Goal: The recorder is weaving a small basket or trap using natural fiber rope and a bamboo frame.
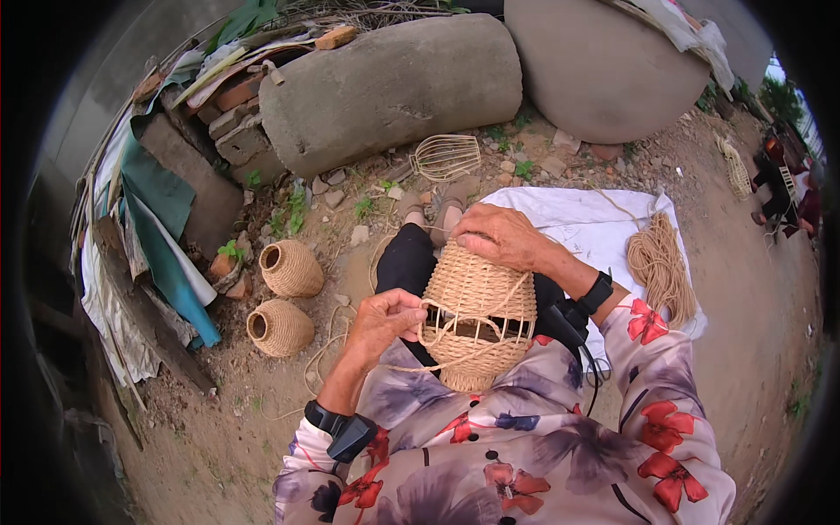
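The half-woven basket (479, 306) sits on the person's lap over a wire frame. The right hand (500, 236) lies on its top, grip closed over the weave. The left hand (385, 319) pinches a cord (455, 328) beside it. Two finished baskets (284, 297) lie left on the ground; a cord bundle (661, 262) lies right on a white cloth (586, 223).

Soft, even daylight, seemingly overcast; shadows faint and diffuse, slightly darker under the large stones (394, 83); no harsh glare, only the white cloth (586, 223) somewhat bright; centre sharp; fisheye bending grows toward the rim, where detail smears and a black vignette closes in
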A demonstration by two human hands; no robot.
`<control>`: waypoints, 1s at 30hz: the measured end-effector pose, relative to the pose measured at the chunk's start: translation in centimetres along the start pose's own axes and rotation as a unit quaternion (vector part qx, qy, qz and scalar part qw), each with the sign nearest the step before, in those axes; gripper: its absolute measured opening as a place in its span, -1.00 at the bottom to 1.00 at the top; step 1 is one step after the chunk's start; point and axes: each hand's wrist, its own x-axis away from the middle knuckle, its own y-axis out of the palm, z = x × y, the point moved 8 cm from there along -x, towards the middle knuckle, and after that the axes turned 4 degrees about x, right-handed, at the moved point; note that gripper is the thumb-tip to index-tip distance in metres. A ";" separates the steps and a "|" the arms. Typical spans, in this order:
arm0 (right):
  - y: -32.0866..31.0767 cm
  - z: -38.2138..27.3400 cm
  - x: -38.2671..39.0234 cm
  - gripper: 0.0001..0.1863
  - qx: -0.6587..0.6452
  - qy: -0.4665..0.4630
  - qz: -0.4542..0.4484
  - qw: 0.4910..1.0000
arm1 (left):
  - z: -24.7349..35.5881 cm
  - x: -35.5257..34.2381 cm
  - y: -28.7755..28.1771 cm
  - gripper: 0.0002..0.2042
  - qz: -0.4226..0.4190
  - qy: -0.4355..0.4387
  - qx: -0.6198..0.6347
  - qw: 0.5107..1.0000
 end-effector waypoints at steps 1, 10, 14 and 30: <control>-0.2 0.6 0.4 -0.67 0.016 0.005 0.003 1.000 | -0.4 -0.6 0.8 -0.88 -0.001 0.000 0.002 1.000; 2.2 -0.5 -1.9 -0.77 -0.015 -0.085 0.024 0.996 | -1.4 -1.0 -1.0 -0.69 0.170 0.071 -0.299 0.936; 0.7 0.3 -0.3 -0.75 0.012 -0.049 0.087 0.995 | 0.9 -0.9 1.7 -0.65 0.187 0.122 -0.384 0.896; 0.0 2.4 -0.1 -0.59 0.032 0.087 0.104 0.990 | 2.5 1.0 3.4 -0.66 0.067 0.164 -0.118 0.977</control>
